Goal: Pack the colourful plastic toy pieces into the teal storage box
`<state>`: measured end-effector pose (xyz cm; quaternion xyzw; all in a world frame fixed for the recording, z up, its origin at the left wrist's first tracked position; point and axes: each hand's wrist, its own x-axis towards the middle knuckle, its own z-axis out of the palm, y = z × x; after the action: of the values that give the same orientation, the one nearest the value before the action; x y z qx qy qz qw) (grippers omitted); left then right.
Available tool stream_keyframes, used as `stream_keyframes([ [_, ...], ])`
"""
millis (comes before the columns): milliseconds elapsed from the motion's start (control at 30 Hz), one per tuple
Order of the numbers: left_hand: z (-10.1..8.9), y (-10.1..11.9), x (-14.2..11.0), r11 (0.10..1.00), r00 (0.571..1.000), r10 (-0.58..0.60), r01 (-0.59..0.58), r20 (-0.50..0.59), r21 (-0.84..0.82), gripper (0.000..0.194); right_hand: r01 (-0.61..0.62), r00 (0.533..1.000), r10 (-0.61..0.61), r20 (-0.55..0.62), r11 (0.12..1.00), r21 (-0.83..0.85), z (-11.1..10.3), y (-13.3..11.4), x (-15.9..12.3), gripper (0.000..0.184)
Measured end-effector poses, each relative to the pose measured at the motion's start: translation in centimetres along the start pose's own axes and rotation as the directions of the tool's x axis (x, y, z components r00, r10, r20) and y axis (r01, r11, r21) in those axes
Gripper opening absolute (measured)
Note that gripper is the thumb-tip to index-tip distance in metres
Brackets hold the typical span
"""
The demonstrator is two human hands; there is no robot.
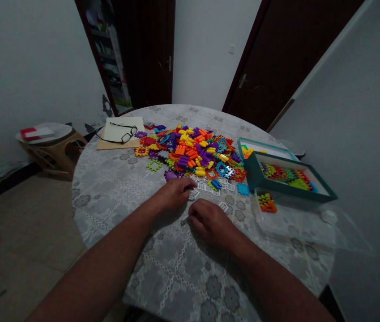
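Note:
My left hand (pixel 177 193) rests low over the table, its fingers curled together beside small white lattice pieces (pixel 202 186). Whether one of those pieces is between its fingertips is hidden. Just right of it and closer to me, my right hand (pixel 210 219) is closed, knuckles up. A small pale sliver shows by its fingertips, too dim to name. Beyond both hands lies a heap of colourful plastic building pieces (pixel 193 150): orange, yellow and purple pegs on top, gear-edged squares around. A blue peg piece (pixel 215 184) lies among the white lattices.
Right of the heap stands a green box (pixel 255 172) holding coloured pieces, with its lid behind. A clear plastic tray (pixel 293 219) with a few pieces sits in front. Eyeglasses (pixel 125 137) lie on a board with paper (pixel 136 121) at left. A stool (pixel 47 150) stands beyond.

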<state>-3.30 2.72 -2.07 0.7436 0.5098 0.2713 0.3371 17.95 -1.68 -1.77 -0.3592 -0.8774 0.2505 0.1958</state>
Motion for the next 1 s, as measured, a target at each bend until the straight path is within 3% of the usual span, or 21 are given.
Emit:
stream_keyframes([
  [233, 0.0, 0.1, 0.0, 1.0, 0.999, 0.008, -0.007, 0.037, -0.026, 0.039, -0.147, 0.963, 0.154, -0.222, 0.988, 0.05, -0.3, 2.4, 0.7, 0.008],
  [467, -0.3, 0.5, -0.2, 0.992, 0.992, 0.057, -0.044, 0.109, -0.121, 0.041, -0.156, 0.945, 0.15, -0.289, 0.988, 0.005, 0.6, 3.2, 1.1, 0.007],
  [667, -0.4, 0.2, -0.1, 0.994, 0.985, 0.051, -0.034, 0.162, -0.105, 0.044, -0.177, 0.93, 0.169, -0.328, 0.984, 0.003, 1.1, 3.3, 1.5, 0.007],
  [867, -0.3, -0.4, 0.2, 0.998, 0.999, 0.009, -0.007, 0.037, -0.068, 0.04, -0.175, 0.926, 0.165, -0.339, 0.985, 0.0, 1.2, 4.1, 1.8, 0.015],
  [1000, -1.3, -0.7, 0.4, 0.998, 0.992, -0.044, 0.038, -0.118, -0.055, 0.044, -0.179, 0.925, 0.1, -0.366, 0.965, -0.189, 1.4, 4.4, 2.0, 0.021],
])
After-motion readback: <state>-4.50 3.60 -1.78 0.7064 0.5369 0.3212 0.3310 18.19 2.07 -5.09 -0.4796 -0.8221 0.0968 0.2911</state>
